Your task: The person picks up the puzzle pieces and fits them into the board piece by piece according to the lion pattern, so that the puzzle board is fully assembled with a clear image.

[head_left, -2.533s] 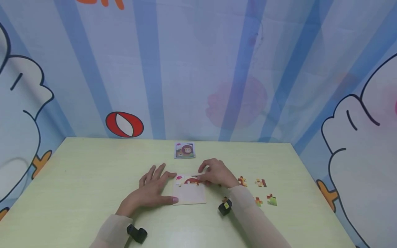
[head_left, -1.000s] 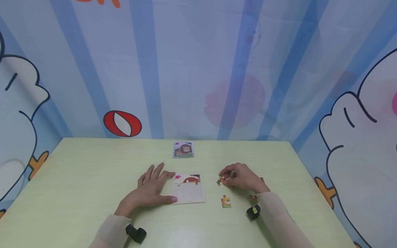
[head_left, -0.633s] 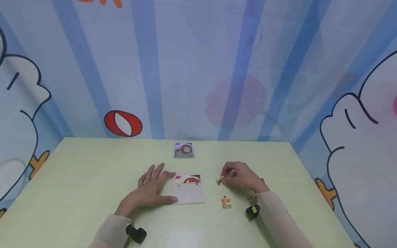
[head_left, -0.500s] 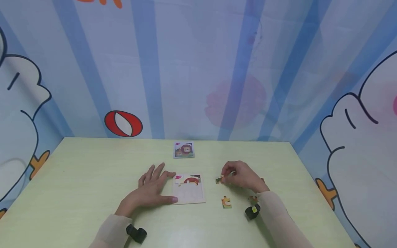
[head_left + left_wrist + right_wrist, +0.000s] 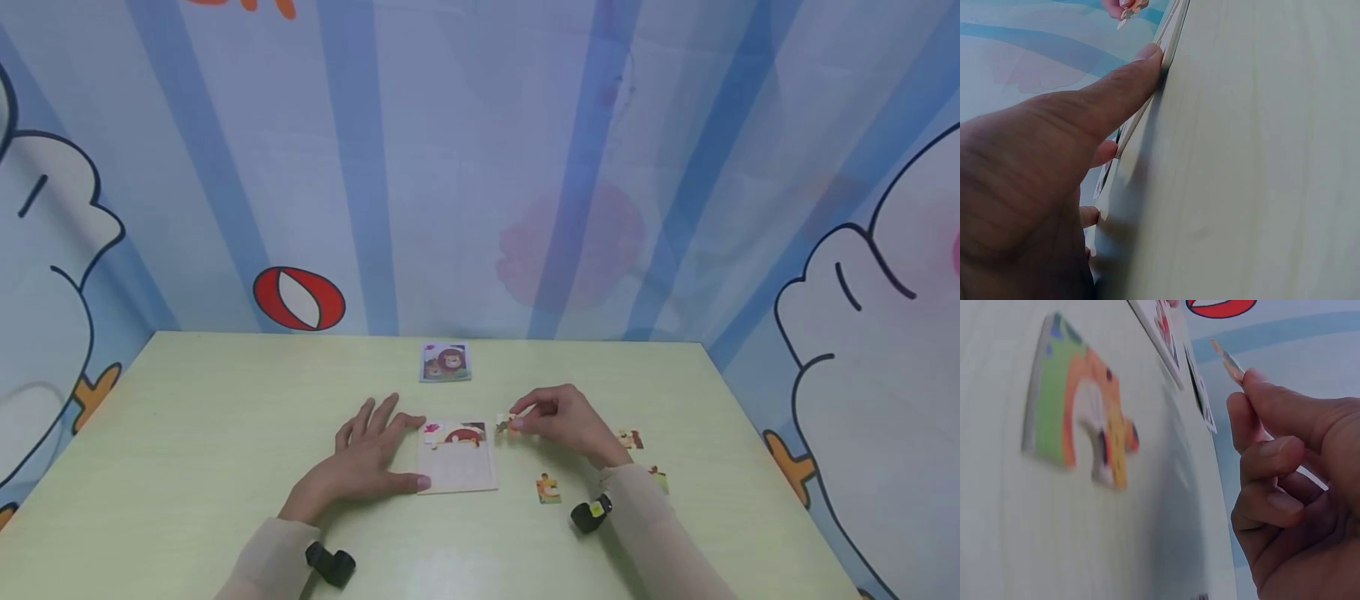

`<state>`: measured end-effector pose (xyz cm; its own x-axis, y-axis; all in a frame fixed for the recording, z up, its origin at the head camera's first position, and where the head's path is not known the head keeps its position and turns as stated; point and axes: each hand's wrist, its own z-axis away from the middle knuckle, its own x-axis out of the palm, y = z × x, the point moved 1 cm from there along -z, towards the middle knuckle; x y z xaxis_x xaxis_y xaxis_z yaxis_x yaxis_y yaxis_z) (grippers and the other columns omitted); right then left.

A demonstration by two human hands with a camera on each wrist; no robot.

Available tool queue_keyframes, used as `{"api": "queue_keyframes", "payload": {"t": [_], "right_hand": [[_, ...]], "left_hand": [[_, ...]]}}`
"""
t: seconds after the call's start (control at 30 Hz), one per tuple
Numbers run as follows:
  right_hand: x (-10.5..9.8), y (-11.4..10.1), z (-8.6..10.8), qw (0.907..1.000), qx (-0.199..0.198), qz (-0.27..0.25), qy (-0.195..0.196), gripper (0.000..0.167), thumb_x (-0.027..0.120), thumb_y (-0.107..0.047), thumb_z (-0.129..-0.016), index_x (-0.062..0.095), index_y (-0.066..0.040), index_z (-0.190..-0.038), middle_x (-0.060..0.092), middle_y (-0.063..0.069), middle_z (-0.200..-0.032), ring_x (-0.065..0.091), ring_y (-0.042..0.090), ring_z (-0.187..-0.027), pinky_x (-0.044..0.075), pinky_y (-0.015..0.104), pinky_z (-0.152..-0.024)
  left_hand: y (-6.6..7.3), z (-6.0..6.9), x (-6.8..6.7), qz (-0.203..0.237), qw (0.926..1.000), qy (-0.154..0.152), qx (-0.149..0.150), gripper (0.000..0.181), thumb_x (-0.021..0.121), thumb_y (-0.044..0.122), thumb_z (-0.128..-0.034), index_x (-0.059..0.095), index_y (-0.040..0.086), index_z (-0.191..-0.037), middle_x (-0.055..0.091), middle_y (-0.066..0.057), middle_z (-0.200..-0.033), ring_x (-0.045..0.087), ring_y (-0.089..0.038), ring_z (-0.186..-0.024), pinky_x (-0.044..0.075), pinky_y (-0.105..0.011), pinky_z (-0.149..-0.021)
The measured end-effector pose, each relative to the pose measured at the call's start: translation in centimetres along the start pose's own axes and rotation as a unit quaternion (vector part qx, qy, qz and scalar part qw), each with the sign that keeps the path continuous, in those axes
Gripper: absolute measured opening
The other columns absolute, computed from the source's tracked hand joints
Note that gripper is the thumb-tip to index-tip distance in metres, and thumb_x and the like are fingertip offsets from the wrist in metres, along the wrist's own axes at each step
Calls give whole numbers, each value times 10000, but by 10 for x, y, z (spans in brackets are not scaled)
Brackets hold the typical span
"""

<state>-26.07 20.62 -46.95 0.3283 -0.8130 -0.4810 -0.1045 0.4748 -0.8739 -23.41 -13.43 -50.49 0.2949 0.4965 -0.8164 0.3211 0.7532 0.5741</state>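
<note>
My right hand (image 5: 566, 423) pinches a jigsaw piece (image 5: 503, 424) between thumb and index finger, just right of the puzzle board (image 5: 457, 471). In the right wrist view the same jigsaw piece (image 5: 1229, 361) appears edge-on, held above the table. Along its top edge the board carries joined pieces with a pink flower and a reddish-brown mane; its lower part is bare white. My left hand (image 5: 367, 457) lies spread at the board's left side, thumb and index finger touching that edge. The left wrist view shows the thumb (image 5: 1129, 87) against the board's rim.
A loose jigsaw piece (image 5: 548, 489) lies right of the board, large in the right wrist view. Farther right are another piece (image 5: 630, 438) and a green one (image 5: 659, 478), partly behind the sleeve. A lion picture card (image 5: 446, 362) lies near the table's back edge, before a striped curtain.
My right hand has gone from the board to the loose pieces, taken one up and carried it back left towards the board. My left hand has stayed at the board's edge.
</note>
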Motion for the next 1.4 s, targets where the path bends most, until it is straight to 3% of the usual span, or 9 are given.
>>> {"api": "queue_keyframes", "payload": {"t": [0.2, 0.37, 0.7, 0.93, 1.13, 1.4], "right_hand": [[20, -10, -8, 9997, 68, -186, -114, 159, 815, -225, -969, 839, -145, -1105, 763, 183, -832, 452, 137, -551, 424, 279, -576], [39, -18, -14, 9996, 252, -59, -115, 111, 816, -207, -967, 854, -178, -1066, 702, 96, -715, 488, 126, -540, 423, 281, -579], [68, -32, -19, 9995, 258, 113, -132, 109, 789, -123, -963, 857, -167, -1037, 770, 12, -906, 571, 115, -588, 500, 264, -607], [83, -38, -23, 9993, 295, 222, -101, 102, 808, -141, -954, 855, -137, -1044, 712, -16, -773, 542, 102, -546, 454, 242, -567], [95, -40, -25, 9990, 312, 307, -90, 101, 825, -153, -939, 856, -121, -1030, 749, -33, -780, 537, 83, -552, 445, 229, -545], [102, -46, -24, 9977, 561, 361, 85, 61, 817, -130, -931, 837, -124, -989, 713, -31, -706, 530, 83, -517, 421, 234, -534]], "left_hand": [[-1, 0, 1, 23, 10000, 2, 3, 901, 806, 689, -836, 489, 268, -1567, 105, -196, -1810, -20, -541, -1655, 40, -812, -1236], [-2, -1, 2, -25, 10000, -17, -37, 897, 807, 686, -838, 487, 276, -1570, 101, -192, -1813, -22, -536, -1658, 41, -812, -1237], [0, -1, 0, -14, 10000, 9, 23, 919, 790, 727, -829, 495, 253, -1559, 117, -224, -1803, 0, -568, -1646, 54, -838, -1219], [-2, -1, 0, 59, 9999, 28, 118, 909, 767, 766, -827, 498, 278, -1545, 121, -233, -1797, 16, -592, -1633, 66, -861, -1192], [-7, -2, 3, 111, 9998, 48, 162, 906, 767, 772, -822, 494, 297, -1544, 113, -226, -1799, 17, -603, -1625, 67, -874, -1174], [-1, -1, 0, 15, 10000, -12, 11, 905, 806, 706, -826, 503, 257, -1551, 114, -215, -1804, -6, -563, -1648, 54, -832, -1224]]}}
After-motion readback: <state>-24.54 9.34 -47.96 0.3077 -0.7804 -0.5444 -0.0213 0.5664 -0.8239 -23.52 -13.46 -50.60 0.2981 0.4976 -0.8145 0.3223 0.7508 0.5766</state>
